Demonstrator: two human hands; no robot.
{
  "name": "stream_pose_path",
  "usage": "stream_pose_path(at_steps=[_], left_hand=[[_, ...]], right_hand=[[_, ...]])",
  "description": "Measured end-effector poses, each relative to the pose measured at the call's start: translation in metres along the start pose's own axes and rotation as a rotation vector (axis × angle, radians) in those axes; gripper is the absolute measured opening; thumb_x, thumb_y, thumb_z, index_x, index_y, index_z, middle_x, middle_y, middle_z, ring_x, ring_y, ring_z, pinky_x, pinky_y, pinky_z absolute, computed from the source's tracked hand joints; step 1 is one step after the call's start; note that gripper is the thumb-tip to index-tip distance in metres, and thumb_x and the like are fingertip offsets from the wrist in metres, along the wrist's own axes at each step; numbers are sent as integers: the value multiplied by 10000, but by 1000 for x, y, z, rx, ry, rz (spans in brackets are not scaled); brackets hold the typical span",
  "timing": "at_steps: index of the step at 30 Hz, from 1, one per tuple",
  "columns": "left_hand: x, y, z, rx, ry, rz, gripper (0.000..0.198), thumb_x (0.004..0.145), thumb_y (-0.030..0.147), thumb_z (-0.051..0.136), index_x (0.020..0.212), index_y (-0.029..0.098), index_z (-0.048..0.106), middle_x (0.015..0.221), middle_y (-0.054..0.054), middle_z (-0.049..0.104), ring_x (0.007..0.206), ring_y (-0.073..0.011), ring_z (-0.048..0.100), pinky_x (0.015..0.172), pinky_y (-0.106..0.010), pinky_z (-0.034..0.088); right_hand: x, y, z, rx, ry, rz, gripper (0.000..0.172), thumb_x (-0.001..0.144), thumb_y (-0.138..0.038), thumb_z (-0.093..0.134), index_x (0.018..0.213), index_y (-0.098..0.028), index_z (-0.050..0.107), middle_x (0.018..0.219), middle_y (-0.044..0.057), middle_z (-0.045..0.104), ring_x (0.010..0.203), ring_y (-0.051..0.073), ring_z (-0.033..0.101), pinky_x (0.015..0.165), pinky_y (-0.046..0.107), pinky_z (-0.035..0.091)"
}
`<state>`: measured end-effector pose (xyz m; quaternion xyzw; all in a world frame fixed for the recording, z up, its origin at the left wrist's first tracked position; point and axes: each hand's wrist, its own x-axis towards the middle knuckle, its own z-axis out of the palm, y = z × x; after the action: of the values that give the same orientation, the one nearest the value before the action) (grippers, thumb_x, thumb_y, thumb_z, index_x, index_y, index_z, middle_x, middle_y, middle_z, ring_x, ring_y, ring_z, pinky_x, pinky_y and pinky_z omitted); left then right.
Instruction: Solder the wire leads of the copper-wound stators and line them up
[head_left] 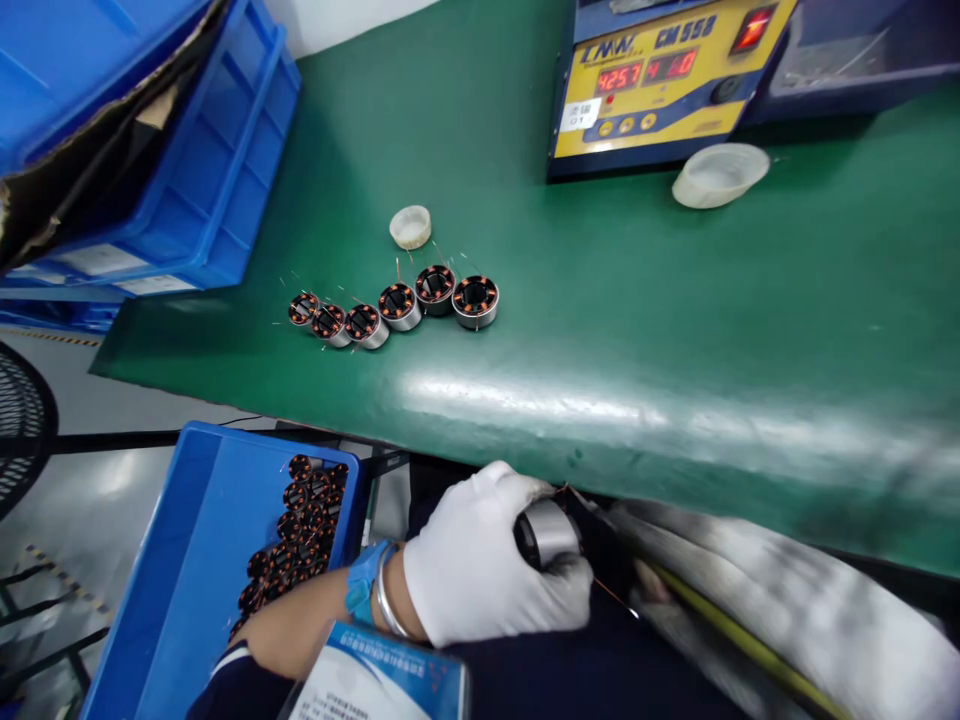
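Note:
My left hand [495, 560], in a white glove, is closed around a motor stator [550, 532], a silvery ring with dark ends, just off the table's front edge. Thin copper wires stick out from it. My right hand [795, 590], gloved and smeared by motion, is wrapped round yellow-handled pliers [709, 620]. Their dark head is beside the stator; whether the jaws touch a wire I cannot tell. On the green table [637, 290] stands a row of several wound stators [400, 306] with wire ends poking up.
Blue crates [247, 150] are stacked at the back left. A blue bin [187, 560] of stators sits below the table's left end. A yellow soldering station [660, 80] stands at the back, a whitish dish [720, 175] before it. A small cap [410, 227] lies behind the row.

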<state>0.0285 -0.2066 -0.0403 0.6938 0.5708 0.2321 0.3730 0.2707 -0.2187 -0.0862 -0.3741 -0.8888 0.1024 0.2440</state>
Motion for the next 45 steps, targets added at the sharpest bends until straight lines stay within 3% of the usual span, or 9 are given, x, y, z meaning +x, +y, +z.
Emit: stream_pose_path(at_steps=[8,15,18,23,30,35,40,45], left_hand=[[0,-5,2,-22,67,90,237,641,233,683,855,167,759,759,-55,699,625,-176,663,613,-267,587],[-9,-4,-11,-74,97,101,280,611,206,650,877,172,731,737,-45,685,581,-153,645,567,-245,576],[-11,-2,-16,-107,104,44,273,605,193,655,865,166,729,721,-37,698,570,-151,652,571,-245,575],[-5,-7,-8,-191,53,-127,222,634,216,648,828,165,742,746,-42,731,643,-175,702,633,-264,584],[-2,-6,-5,-226,44,-129,247,650,220,647,856,159,769,772,-54,750,674,-188,716,659,-277,595],[-2,-7,-6,-278,1,-166,244,664,221,649,867,169,774,799,-58,748,733,-207,726,714,-303,610],[-1,-8,-3,-299,6,-189,189,665,218,659,819,169,758,734,-42,713,705,-205,702,723,-310,599],[-1,-7,-7,-459,-49,-292,154,667,213,627,759,145,730,728,-61,713,693,-205,684,654,-290,560]], right_hand=[[9,-1,-1,-5,53,1,286,979,-240,501,1232,-218,632,1125,24,751,885,149,738,767,225,590],[3,0,5,33,27,26,348,980,-253,520,1315,-194,592,1159,34,744,954,149,743,841,219,603],[0,2,5,58,31,27,354,979,-261,535,1323,-190,589,1173,48,740,969,162,744,848,220,608],[-1,4,5,84,90,60,337,955,-225,574,1289,-209,619,1183,35,739,986,171,745,923,217,607],[13,0,3,22,91,-5,255,1004,-300,503,1204,-212,633,1089,35,757,926,154,750,826,202,615],[23,-3,2,18,88,-62,244,1029,-256,450,1201,-186,609,1077,56,755,921,137,743,839,194,600],[16,-1,8,30,36,-44,286,1005,-234,480,1259,-186,602,1157,43,743,974,139,737,881,208,592],[6,0,14,53,26,-10,351,994,-268,506,1323,-180,593,1186,54,736,987,152,738,876,217,597]])
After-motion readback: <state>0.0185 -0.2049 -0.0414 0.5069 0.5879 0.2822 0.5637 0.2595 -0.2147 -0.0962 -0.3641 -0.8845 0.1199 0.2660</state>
